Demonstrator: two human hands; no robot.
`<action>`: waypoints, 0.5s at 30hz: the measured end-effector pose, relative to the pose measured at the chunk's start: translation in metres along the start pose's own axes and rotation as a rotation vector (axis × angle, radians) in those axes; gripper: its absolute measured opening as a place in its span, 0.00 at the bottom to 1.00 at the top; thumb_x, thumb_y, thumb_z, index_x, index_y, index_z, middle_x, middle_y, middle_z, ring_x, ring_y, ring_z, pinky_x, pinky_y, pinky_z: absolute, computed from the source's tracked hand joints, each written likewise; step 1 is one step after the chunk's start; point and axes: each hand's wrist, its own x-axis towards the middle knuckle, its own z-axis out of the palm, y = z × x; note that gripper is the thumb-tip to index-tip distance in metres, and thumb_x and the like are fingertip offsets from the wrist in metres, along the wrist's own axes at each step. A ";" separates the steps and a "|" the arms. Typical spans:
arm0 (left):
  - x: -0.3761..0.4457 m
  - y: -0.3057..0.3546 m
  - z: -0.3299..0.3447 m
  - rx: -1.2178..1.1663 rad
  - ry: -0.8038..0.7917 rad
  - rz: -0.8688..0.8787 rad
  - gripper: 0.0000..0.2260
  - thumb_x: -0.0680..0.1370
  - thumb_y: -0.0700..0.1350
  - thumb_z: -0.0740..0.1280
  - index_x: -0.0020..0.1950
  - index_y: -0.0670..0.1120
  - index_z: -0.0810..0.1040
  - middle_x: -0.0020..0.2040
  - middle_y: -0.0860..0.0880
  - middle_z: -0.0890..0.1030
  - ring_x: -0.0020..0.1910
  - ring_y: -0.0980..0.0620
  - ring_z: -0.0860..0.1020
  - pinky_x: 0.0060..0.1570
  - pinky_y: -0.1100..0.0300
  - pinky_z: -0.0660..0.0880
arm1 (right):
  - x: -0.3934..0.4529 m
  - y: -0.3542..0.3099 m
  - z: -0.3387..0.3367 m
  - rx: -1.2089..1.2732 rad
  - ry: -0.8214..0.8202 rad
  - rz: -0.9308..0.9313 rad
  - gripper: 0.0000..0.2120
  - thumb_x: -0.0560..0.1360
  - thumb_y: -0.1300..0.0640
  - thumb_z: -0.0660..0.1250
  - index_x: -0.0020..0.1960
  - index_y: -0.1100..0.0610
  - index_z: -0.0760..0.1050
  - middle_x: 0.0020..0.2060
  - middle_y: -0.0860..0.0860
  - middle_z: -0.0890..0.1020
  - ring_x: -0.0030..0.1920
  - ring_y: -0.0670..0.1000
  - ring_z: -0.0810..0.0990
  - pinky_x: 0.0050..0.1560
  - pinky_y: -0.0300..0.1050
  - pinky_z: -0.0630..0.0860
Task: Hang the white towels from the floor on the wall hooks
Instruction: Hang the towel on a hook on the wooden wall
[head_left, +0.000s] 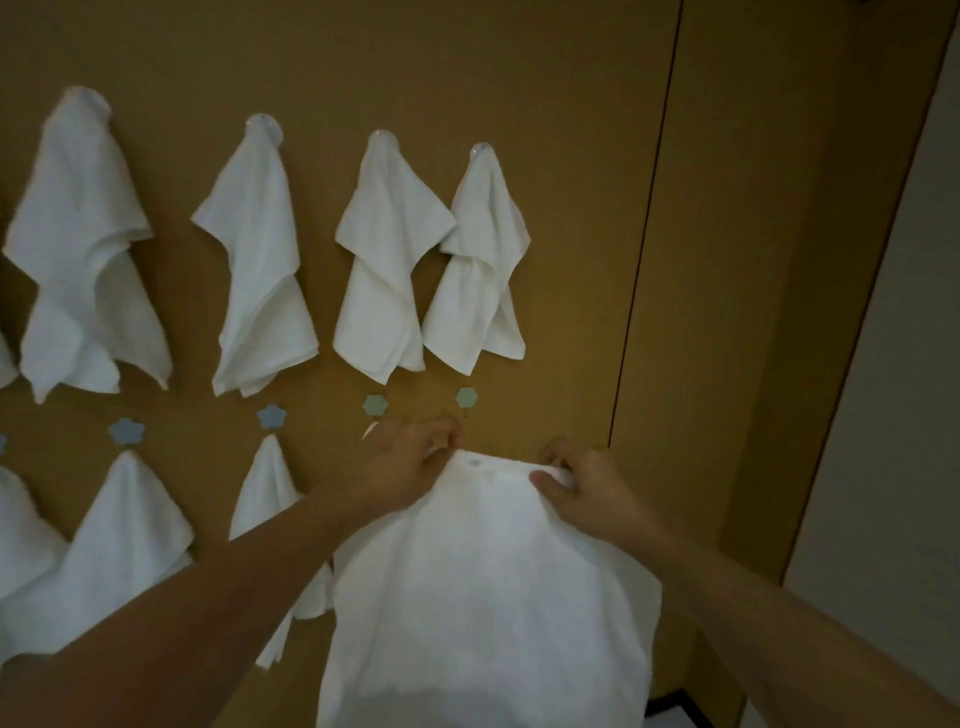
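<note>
Left hand (410, 462) and right hand (576, 483) are pinching the towel (483, 587) top edge, stretching it just below the green hook (466, 398); next, I judge, lifting the edge over it.

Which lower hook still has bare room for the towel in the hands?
The green hexagonal hook at the row's right end is bare, with bare brown wall right of it up to the dark seam. Leftward it is crowded: hung white towels fill the upper row.
</note>
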 end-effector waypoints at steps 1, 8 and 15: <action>0.008 -0.003 0.007 0.096 0.014 0.048 0.07 0.78 0.41 0.66 0.50 0.51 0.82 0.43 0.53 0.83 0.39 0.53 0.80 0.42 0.53 0.78 | 0.010 0.011 0.004 0.012 0.029 -0.053 0.05 0.77 0.48 0.66 0.51 0.48 0.74 0.38 0.47 0.80 0.38 0.48 0.79 0.40 0.47 0.78; 0.049 -0.058 0.057 0.377 -0.014 0.059 0.13 0.77 0.41 0.67 0.56 0.55 0.84 0.47 0.51 0.86 0.43 0.51 0.83 0.44 0.54 0.79 | 0.082 0.071 0.046 -0.119 0.143 -0.454 0.04 0.73 0.61 0.74 0.47 0.56 0.85 0.36 0.52 0.84 0.34 0.52 0.81 0.37 0.42 0.78; 0.104 -0.150 0.107 0.425 0.026 0.021 0.12 0.76 0.40 0.68 0.56 0.53 0.84 0.45 0.47 0.86 0.41 0.47 0.83 0.41 0.54 0.80 | 0.172 0.115 0.110 -0.126 0.136 -0.436 0.11 0.68 0.61 0.79 0.49 0.54 0.86 0.29 0.54 0.79 0.26 0.54 0.78 0.30 0.36 0.72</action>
